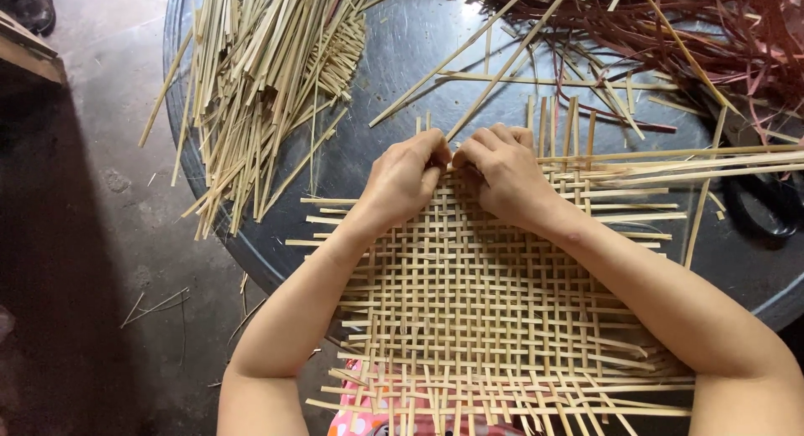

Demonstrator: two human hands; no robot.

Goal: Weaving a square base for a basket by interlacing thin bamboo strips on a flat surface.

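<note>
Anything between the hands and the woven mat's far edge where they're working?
Nothing visible. The left hand and right hand already rest on the far edge of the woven mat, fingertips meeting there. The loose pale strips and reddish strips lie farther off on the round table.

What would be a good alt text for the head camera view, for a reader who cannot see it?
Two bare hands, left hand and right hand, pinch the far edge of a half-woven mat of pale strips on a round dark table. A pile of loose pale strips lies at upper left, and reddish strips at upper right.
</note>
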